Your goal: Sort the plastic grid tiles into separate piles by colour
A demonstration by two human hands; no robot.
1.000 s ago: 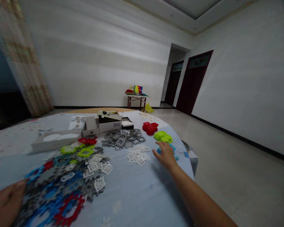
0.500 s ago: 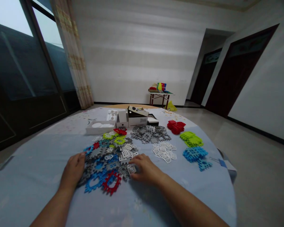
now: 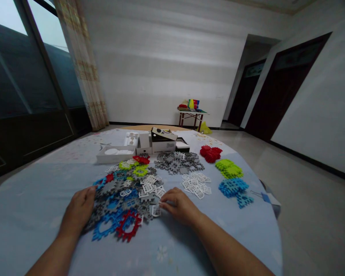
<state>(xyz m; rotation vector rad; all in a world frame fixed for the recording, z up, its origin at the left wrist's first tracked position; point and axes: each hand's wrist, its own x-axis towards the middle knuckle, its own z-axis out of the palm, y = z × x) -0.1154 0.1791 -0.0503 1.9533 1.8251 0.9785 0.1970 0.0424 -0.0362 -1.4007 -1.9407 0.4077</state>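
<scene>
A mixed pile of flat interlocking plastic building pieces (image 3: 112, 205) in grey, blue, red, green and white lies before me. My left hand (image 3: 77, 211) rests against the pile's left edge, fingers loosely bent and partly hidden, gripping nothing visible. At the right edge, my right hand (image 3: 179, 206) has thumb and forefinger pinched together. What is between these fingertips is too small to make out. Just left of them is a white lattice window piece (image 3: 156, 211). A red toothed ring piece (image 3: 128, 226) sits at the near edge of the pile.
Sorted heaps of grey pieces (image 3: 179, 163), white lattice pieces (image 3: 197, 184), red pieces (image 3: 211, 153), green pieces (image 3: 229, 168) and blue pieces (image 3: 234, 188) lie behind and to the right. Farther back are a white tray (image 3: 115, 158) and an opened box (image 3: 163, 145).
The view has shifted slightly, so the table sits a little more to the left. My right thumb and forefinger have come together. The white lattice piece by them now shows more clearly.
</scene>
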